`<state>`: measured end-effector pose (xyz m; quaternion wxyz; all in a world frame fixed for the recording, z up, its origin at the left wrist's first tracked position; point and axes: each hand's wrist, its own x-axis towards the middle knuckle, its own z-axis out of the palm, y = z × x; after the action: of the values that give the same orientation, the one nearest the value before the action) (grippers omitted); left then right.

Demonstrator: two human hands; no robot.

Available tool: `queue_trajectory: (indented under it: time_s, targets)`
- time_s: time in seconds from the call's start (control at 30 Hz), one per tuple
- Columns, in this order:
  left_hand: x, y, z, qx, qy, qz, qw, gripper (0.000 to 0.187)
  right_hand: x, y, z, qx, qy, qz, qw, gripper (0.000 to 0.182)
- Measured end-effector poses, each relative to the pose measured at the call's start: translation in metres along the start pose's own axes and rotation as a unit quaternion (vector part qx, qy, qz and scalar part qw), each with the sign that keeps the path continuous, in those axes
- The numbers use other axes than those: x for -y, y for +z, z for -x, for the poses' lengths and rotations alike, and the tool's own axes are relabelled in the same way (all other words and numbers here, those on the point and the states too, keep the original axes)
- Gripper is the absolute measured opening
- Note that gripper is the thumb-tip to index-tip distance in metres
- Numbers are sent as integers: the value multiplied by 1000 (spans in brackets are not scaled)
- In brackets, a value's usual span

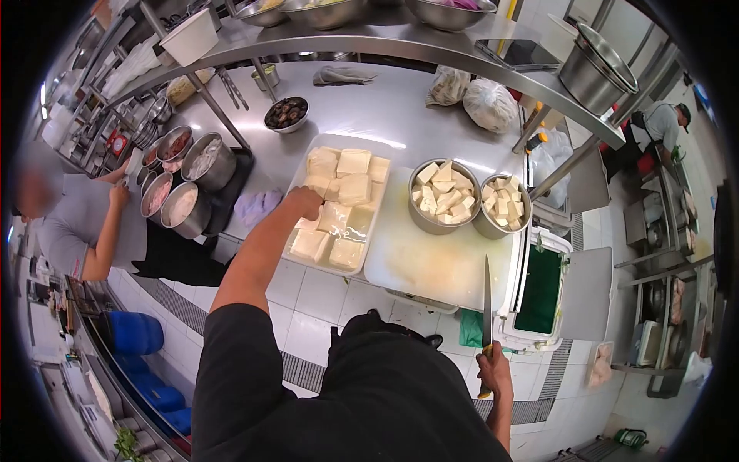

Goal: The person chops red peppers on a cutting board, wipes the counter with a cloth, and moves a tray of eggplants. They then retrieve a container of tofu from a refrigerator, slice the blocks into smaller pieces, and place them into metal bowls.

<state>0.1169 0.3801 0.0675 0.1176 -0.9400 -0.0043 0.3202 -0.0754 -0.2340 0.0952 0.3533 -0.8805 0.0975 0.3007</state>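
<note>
My left hand point(305, 203) reaches into a white plastic tray point(372, 245) of tofu blocks point(355, 189), with liquid around them. Its fingers curl down on a tofu block at the tray's left side; the fingertips are partly hidden. In my right hand point(495, 369) is a long knife point(487, 300), gripped by its yellow handle, blade pointing away from me over the near edge of the cutting board point(431, 266). Two metal pots stand at the board's far side, the larger pot point(445, 225) and the smaller pot point(502, 228), both filled with cut tofu pieces point(444, 189).
A co-worker point(92, 223) stands at the left by several metal containers point(185, 208) of ingredients. A purple cloth point(259, 208) lies left of the tray, a bowl of dark food point(286, 115) behind it. An overhead shelf point(369, 38) crosses the back; a green-lined bin point(539, 289) stands right.
</note>
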Motion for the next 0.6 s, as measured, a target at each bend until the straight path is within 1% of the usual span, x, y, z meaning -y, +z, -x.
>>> queue_trajectory:
  time_s: [0.03, 0.1, 0.17, 0.23, 0.37, 0.43, 0.47, 0.53, 0.57, 0.6]
  targets:
    - [-2, -1, 2, 1, -6, 1, 1000, 42, 0, 1, 0, -2, 1, -3, 1000, 42]
    - [-5, -4, 5, -1, -8, 0, 1000, 43, 0, 0, 1, -8, -8, 5, 1000, 48]
    - [-2, -5, 6, -2, -12, 1, 1000, 44, 4, -1, 4, -11, -6, 1, 1000, 47]
    - [4, -4, 5, -31, 7, 18, 999, 57, 3, -3, 5, -14, -4, -3, 1000, 46]
    - [8, -11, 12, -42, 21, 17, 999, 64, -4, -3, 0, -2, -9, 0, 1000, 49]
    - [8, -23, 25, 28, 18, 95, 995, 64, -8, -4, -2, 7, -14, 6, 1000, 50]
    - [6, -28, 33, 29, 17, 93, 995, 64, -11, -3, -3, 7, -14, 8, 1000, 50]
    - [0, -32, 49, -20, 33, 54, 998, 62, -14, -3, -4, 7, -15, 8, 1000, 50]
    - [0, -24, 49, -21, 32, 52, 998, 62, -15, -4, -5, 7, -18, 3, 1000, 50]
    - [2, -11, 45, -60, 39, 16, 997, 63, -16, -4, -5, 7, -20, -3, 1000, 50]
